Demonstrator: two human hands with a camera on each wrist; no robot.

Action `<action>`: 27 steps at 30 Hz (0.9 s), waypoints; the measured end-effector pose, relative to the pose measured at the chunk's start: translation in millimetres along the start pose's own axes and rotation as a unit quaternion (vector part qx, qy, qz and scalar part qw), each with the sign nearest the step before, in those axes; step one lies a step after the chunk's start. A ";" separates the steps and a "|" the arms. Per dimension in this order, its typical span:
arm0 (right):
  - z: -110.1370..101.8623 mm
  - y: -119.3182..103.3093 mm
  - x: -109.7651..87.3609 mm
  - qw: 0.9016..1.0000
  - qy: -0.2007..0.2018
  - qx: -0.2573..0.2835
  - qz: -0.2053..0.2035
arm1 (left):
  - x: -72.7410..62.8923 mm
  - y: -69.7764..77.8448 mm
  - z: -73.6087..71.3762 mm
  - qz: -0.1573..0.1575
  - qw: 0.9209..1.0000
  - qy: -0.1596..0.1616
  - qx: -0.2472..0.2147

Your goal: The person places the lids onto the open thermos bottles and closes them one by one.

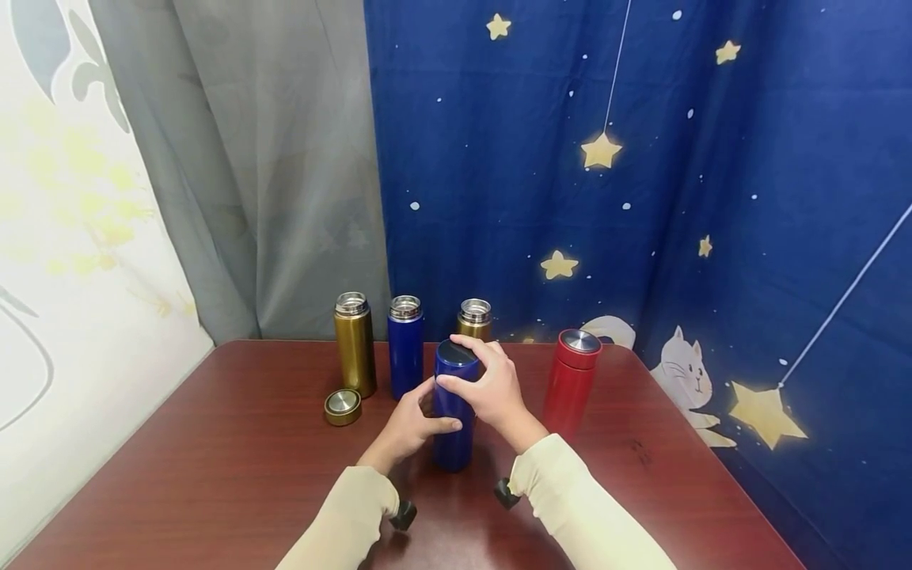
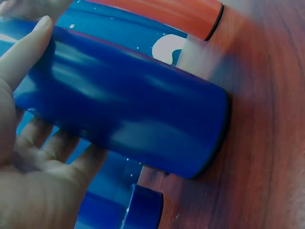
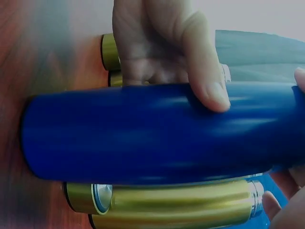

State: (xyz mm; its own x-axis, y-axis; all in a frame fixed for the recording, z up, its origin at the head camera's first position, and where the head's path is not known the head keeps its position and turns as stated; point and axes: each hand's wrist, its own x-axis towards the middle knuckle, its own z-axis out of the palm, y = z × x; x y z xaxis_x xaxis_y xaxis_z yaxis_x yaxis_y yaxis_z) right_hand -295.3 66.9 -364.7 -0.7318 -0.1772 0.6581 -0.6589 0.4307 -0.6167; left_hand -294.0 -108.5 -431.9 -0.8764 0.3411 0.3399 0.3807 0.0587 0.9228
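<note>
A blue thermos bottle (image 1: pixel 452 447) stands upright between both hands, near the middle of the table. My left hand (image 1: pixel 413 427) grips its body, thumb on the near side and fingers on the far side; the thumb also shows in the right wrist view. Around the top, my right hand (image 1: pixel 492 384) holds the dark-topped cap (image 1: pixel 456 354), with fingers over the rim and the thumb against the front. Whether the thread is loose cannot be seen. In the left wrist view, the bottle's black-edged base (image 2: pixel 214 133) is close to the tabletop.
Behind stand a gold bottle (image 1: pixel 355 348), another blue bottle (image 1: pixel 406 352) and a second gold bottle (image 1: pixel 475 315), all uncapped. A gold lid (image 1: pixel 343 407) lies at left; a blue lid (image 2: pixel 147 207) is beside the uncapped blue bottle. A capped red bottle (image 1: pixel 570 388) stands at right.
</note>
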 end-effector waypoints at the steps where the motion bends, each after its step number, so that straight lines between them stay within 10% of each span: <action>1: 0.8 -0.9 -0.7 1.000 0.006 -0.004 0.000 | -0.9 2.0 1.3 -0.001 1.000 0.007 0.001; 15: 10.5 -12.7 -8.2 0.993 0.078 -0.091 0.004 | -19.9 39.8 21.8 0.036 0.995 0.079 0.046; 27: 1.1 -7.4 -5.6 0.998 -0.001 -0.052 -0.018 | -8.5 5.3 11.3 0.000 0.999 0.047 0.016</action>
State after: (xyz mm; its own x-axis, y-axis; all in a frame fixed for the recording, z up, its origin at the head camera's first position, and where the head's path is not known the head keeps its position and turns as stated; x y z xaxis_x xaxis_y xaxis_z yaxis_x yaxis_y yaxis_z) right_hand -286.5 63.7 -364.3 -0.7081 -0.1957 0.6784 -0.6634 0.5136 -0.5442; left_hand -281.3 -100.5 -432.0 -0.8998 0.2515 0.3566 0.3885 0.0894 0.9171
